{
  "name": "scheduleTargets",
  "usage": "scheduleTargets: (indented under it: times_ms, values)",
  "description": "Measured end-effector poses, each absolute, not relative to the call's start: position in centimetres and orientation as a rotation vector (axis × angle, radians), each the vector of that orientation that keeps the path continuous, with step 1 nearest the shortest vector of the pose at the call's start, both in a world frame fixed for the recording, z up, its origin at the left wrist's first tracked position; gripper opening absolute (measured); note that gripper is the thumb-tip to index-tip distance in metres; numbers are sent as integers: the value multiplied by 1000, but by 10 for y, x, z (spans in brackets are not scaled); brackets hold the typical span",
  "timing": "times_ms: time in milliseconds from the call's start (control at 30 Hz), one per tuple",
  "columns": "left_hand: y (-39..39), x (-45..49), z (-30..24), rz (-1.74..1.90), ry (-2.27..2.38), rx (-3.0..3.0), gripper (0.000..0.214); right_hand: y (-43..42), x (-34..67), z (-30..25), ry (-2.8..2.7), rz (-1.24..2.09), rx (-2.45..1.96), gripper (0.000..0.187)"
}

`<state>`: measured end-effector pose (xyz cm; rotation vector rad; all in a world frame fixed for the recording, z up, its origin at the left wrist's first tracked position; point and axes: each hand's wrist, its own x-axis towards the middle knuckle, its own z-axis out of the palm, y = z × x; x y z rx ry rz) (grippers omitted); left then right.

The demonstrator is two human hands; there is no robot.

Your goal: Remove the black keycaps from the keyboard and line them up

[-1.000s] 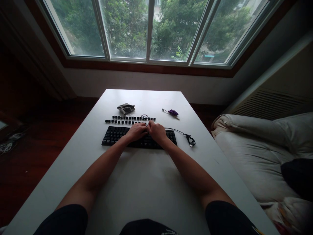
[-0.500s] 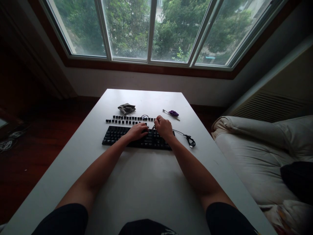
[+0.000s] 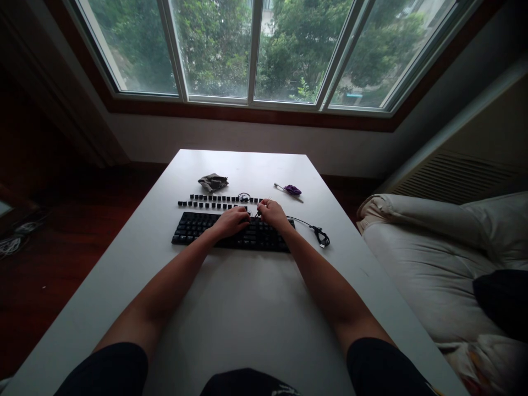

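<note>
A black keyboard (image 3: 198, 228) lies across the middle of the white table (image 3: 243, 308). Behind it, two rows of loose black keycaps (image 3: 206, 201) are lined up. My left hand (image 3: 231, 221) rests on the keyboard's upper middle with its fingers curled down on the keys. My right hand (image 3: 272, 213) is just right of it, at the keyboard's back edge, fingers pinched on something small and thin that I cannot make out. A small wire tool (image 3: 244, 196) lies by the keycap rows.
A crumpled grey cloth (image 3: 213, 181) and a purple-handled tool (image 3: 291, 190) lie at the back of the table. The keyboard's black cable (image 3: 319, 234) coils at the right. A white sofa (image 3: 437, 264) stands close to the table's right edge. Windows fill the far wall.
My right hand lifted off the keyboard's middle, where it touched my left hand, and moved right and back to the rear edge. My left hand stayed in place.
</note>
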<state>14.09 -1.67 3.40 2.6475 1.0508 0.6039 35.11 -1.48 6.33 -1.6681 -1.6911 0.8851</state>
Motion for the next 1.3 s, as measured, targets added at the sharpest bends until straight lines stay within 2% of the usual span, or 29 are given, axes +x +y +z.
scheduleTargets:
  times_ms: [100,267,500,900,1300]
  values:
    - [-18,141,35,602,1052,2653,13,-16,349,62,-1686,906,-1676,19]
    - [-20,142,37,587,1066,2671,14,-16,347,62,-1749,634,-1724,22]
    - [-18,142,35,604,1047,2702,13,-4,346,56,-1621,893,-1855,23]
    - [-17,142,33,593,1057,2733,15,-41,328,68,-2153,163,-1765,32]
    - [-20,142,34,595,1087,2703,17,-52,323,51,-2012,73,-1784,32]
